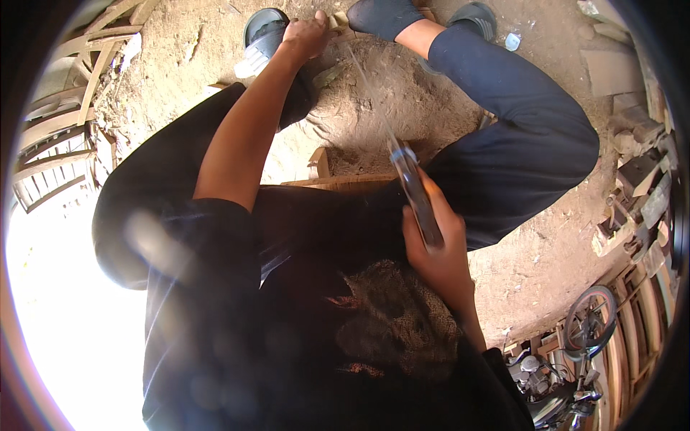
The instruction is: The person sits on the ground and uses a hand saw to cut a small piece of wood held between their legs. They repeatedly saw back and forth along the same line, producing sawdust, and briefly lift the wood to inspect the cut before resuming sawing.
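Note:
My right hand [444, 248] is wrapped round the dark handle of a hand saw [418, 197]. Its thin blade runs forward and slightly left, blurred along its length. At the far end, my left hand [307, 36] grips a pale piece of wood [336, 23] lying across the ground between my feet. A dark sandal [264, 32] is beside that hand, and my other foot, in a dark covering [384, 16], rests against the wood. Where the blade's tip meets the wood is too blurred to tell.
A low wooden seat edge [345, 182] shows under me, with a small wood block [318, 163] by it. Wood scraps [640, 179] lie piled at the right. A motorcycle [553, 373] stands at the lower right. Wooden frames [65, 115] stand on the left; a second sandal [474, 18] is at the top.

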Demonstrator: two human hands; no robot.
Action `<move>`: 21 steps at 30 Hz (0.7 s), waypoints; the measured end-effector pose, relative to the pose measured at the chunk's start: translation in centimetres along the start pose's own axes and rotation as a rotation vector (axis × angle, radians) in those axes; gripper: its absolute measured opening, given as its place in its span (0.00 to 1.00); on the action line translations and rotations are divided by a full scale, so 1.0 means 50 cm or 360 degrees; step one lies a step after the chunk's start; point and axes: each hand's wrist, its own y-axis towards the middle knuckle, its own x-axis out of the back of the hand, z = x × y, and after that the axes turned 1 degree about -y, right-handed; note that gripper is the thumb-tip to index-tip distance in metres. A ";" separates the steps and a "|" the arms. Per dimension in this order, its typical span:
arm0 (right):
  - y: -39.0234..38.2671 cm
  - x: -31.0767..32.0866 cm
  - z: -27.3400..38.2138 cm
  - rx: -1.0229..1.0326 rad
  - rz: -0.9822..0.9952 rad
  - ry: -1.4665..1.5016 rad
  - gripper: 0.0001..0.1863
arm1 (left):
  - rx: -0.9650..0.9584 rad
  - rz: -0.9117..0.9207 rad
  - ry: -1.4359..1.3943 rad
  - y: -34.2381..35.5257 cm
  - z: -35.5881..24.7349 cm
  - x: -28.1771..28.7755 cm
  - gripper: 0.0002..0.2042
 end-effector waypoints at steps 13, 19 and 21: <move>0.016 -0.005 -0.003 0.0088 0.0027 -0.0087 0.26 | -0.0359 -0.0015 0.0529 0.006 0.054 -0.025 0.22; -0.012 -0.005 -0.003 0.0116 -0.0012 -0.0067 0.27 | -0.0187 -0.0074 0.0520 0.048 0.071 -0.090 0.23; -0.020 -0.001 -0.008 0.0120 0.0027 -0.0130 0.27 | -0.0084 -0.0093 0.0387 0.043 0.073 -0.092 0.22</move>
